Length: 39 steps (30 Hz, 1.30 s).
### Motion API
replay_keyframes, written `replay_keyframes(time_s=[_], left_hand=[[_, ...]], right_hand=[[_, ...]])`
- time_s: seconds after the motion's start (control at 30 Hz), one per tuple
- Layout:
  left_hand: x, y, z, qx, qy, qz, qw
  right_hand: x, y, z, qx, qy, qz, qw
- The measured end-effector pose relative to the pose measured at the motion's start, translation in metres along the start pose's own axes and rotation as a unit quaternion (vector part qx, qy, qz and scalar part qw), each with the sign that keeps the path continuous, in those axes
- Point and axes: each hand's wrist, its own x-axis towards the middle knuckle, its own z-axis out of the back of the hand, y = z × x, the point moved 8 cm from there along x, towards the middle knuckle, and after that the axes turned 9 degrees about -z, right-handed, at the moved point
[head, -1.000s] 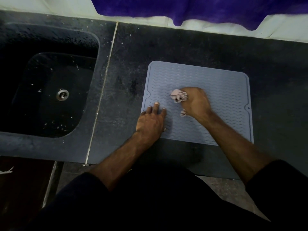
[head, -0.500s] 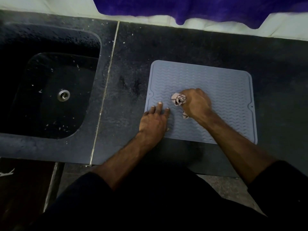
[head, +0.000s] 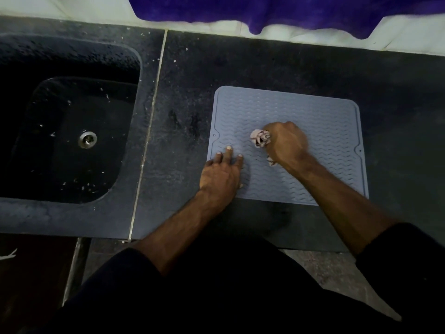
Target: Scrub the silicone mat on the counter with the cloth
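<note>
grey silicone mat (head: 313, 121) lies flat on the dark bench (head: 277, 68), right of the sink (head: 72, 141). right hand (head: 286, 144) w/ fingers curled tight round a balled cloth (head: 260, 138), pressed on mat's middle. left hand (head: 222, 173) flat, fingers spread, pinning the near-left corner. unscrubbed area looks mostly far & right of the cloth, so right hand is nearer.

Hands — right (head: 286, 143) fisting cloth (head: 260, 138) — on mat (head: 320, 131).

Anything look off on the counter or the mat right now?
The silicone mat lies flat but slightly skewed to the counter edge. Pale flecks are scattered in the sink and along its rim. The left hand pins the mat; the right hand grips the cloth.
</note>
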Motion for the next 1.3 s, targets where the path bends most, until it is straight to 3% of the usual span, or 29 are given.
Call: replay_keyframes(time_s=[0.17, 0.37, 0.5, 0.77, 0.93, 1.03, 1.3], left_hand=[[0.001, 0.001, -0.001, -0.014, 0.001, -0.005, 1.000], [-0.022, 0.019, 0.001, -0.118, -0.088, -0.022, 0.989], [-0.027, 0.026, -0.010, -0.130, -0.060, 0.010, 0.990], [-0.030, 0.020, 0.003, -0.096, -0.059, 0.017, 0.994], [-0.032, 0.011, 0.012, -0.044, -0.108, 0.013, 0.993], [-0.032, 0.013, 0.013, -0.046, -0.092, 0.037, 0.994], [-0.029, 0.012, 0.010, -0.045, -0.051, 0.021, 0.997]], right_hand=[[-0.001, 0.004, 0.010, 0.041, 0.020, -0.012, 0.999], [-0.010, 0.084, -0.009, 0.050, 0.097, 0.097, 0.989], [-0.017, 0.083, -0.013, 0.028, 0.066, 0.110, 0.991], [-0.024, 0.016, -0.001, -0.013, 0.048, 0.025, 0.998], [-0.028, 0.074, -0.011, 0.063, 0.082, 0.090, 0.991], [-0.028, 0.103, -0.024, -0.001, 0.091, 0.119, 0.989], [-0.032, 0.016, -0.009, -0.024, 0.036, 0.063, 0.997]])
